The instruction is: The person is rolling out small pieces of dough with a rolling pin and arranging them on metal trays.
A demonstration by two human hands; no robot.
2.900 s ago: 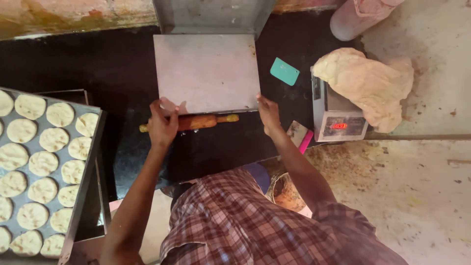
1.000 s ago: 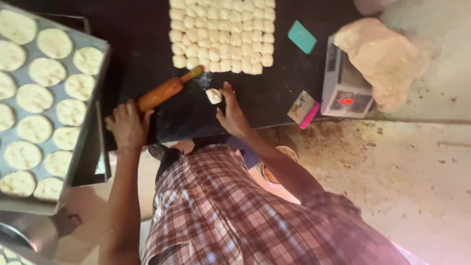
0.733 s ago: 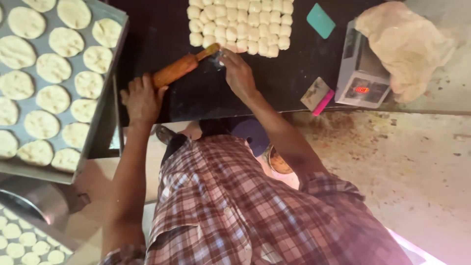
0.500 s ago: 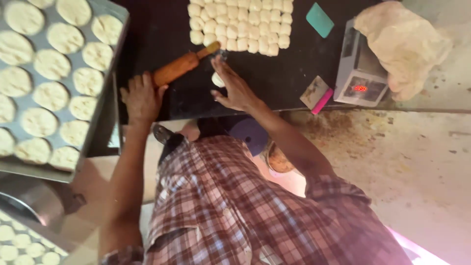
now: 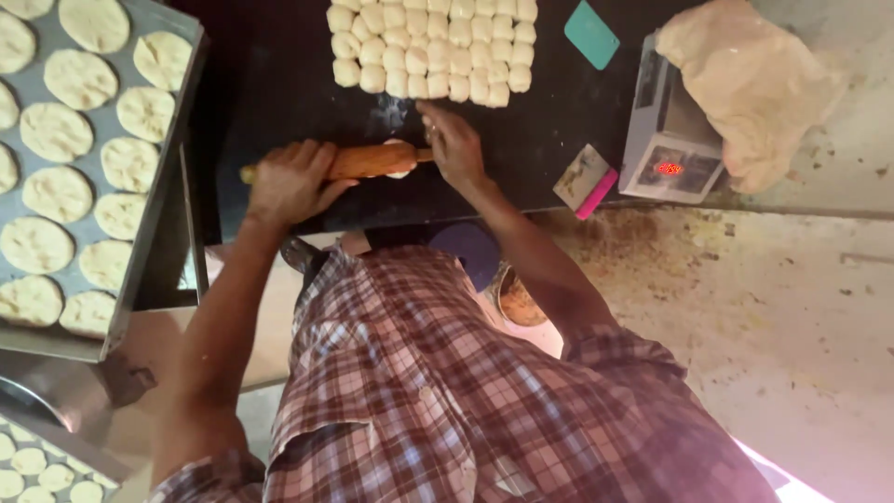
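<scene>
Both hands grip a wooden rolling pin: the left hand is wrapped shut round its left end, and the right hand rests with curled fingers on its right end. That pin lies across the dark counter, pressed on a small piece of dough that shows just under its middle. Just beyond sits a block of cut dough pieces. A tray of flattened rounds stands to the left. To the right are a teal scraper, a scale and a dough lump.
</scene>
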